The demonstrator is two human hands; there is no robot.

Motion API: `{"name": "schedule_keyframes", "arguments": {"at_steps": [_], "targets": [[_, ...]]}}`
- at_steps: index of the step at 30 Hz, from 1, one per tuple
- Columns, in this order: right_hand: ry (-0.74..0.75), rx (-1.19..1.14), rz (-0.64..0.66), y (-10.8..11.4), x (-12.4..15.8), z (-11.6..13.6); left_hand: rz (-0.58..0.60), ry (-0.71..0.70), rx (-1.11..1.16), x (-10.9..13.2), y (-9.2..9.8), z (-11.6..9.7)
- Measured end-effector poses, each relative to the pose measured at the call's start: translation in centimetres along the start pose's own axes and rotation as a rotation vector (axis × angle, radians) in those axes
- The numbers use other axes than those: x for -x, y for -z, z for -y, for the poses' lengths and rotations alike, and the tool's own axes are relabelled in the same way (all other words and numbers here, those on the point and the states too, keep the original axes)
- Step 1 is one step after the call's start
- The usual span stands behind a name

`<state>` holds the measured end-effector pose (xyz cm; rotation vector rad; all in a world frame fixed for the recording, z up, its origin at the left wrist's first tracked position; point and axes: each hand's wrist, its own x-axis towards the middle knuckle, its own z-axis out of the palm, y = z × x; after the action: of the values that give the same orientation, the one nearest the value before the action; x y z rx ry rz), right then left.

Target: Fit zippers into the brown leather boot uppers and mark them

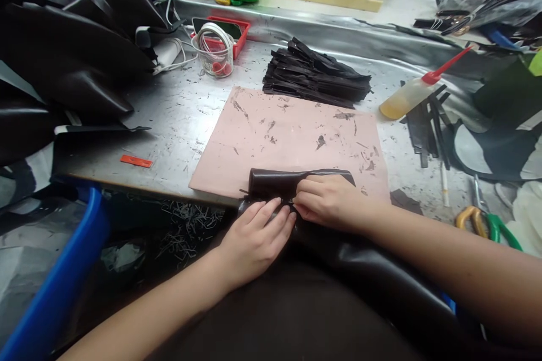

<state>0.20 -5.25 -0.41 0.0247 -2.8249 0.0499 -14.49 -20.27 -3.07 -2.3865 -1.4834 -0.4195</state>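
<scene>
A dark brown leather-like sheet (296, 180) lies folded over at the front edge of a pink mat (288, 130), and more of it drapes down toward my body. My left hand (260, 237) rests on the sheet just below the fold, fingers stretched out and lying flat. Close beside it, my right hand (328, 200) has thumb and fingers pinched together at the edge of the sheet. The fingertips of both hands nearly meet there. Whether anything small sits between the right fingertips is hidden.
A stack of dark strips (315, 73) lies behind the mat. To the right are a glue bottle (406, 98) with a red nozzle and scissors (480, 223). A blue bin (80, 254) stands at left, below dark sheets (76, 62). An orange strip (136, 161) lies near the table edge.
</scene>
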Motion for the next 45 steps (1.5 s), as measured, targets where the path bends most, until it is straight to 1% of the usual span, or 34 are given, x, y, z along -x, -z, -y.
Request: {"name": "schedule_keyframes", "arguments": {"at_steps": [5, 14, 17, 22, 24, 27, 30, 33, 35, 38, 40, 41, 42, 43, 44, 45], "targets": [[-0.045, -0.013, 0.008, 0.0, 0.3, 0.0, 0.047, 0.0, 0.037, -0.1, -0.2, 0.0], [-0.041, 0.044, 0.059, 0.1, 0.3, 0.1, 0.06, 0.005, 0.048, -0.2, 0.0, 0.2], [-0.057, 0.045, 0.108, 0.2, 0.2, -0.1, 0.061, 0.015, 0.049, -0.3, 0.0, 0.2], [-0.058, -0.062, 0.235, 1.2, 0.5, -0.4, 0.059, 0.029, 0.021, -0.7, 0.0, 0.3], [-0.07, -0.094, 0.248, 1.5, 0.8, -0.4, 0.066, 0.022, 0.015, -0.8, 0.1, 0.4], [-0.046, -0.112, 0.263, 1.7, 1.2, -0.5, 0.082, 0.011, 0.02, -0.8, 0.2, 0.6], [-0.031, -0.06, 0.293, 1.8, 1.3, -0.6, 0.124, 0.023, 0.033, -0.8, 0.3, 0.8], [-0.092, 0.001, 0.335, 2.2, 1.1, -0.2, 0.164, 0.019, 0.037, -1.1, 0.4, 0.7], [-0.118, -0.006, 0.38, 2.5, 0.9, 0.4, 0.175, 0.009, 0.032, -1.4, 0.5, 0.8], [-0.143, -0.016, 0.426, 3.1, 0.2, 1.2, 0.164, -0.004, 0.029, -1.9, 0.8, 1.2], [-0.169, -0.038, 0.446, 3.5, 0.0, 0.8, 0.146, -0.025, 0.038, -2.0, 0.9, 1.8], [-0.193, -0.076, 0.45, 3.8, 0.2, 0.2, 0.136, -0.033, 0.047, -2.0, 0.9, 2.1], [-0.251, -0.116, 0.435, 4.1, 0.8, -0.7, 0.124, -0.038, 0.058, -1.9, 0.8, 2.3], [-0.361, -0.132, 0.398, 4.5, 1.8, -1.8, 0.105, -0.039, 0.071, -1.8, 0.6, 2.6], [-0.531, -0.106, 0.35, 4.8, 3.3, -3.0, 0.078, -0.038, 0.081, -1.6, 0.4, 2.7], [-0.75, -0.03, 0.277, 5.2, 5.1, -4.2, 0.046, -0.035, 0.087, -1.5, 0.1, 2.7]]}}
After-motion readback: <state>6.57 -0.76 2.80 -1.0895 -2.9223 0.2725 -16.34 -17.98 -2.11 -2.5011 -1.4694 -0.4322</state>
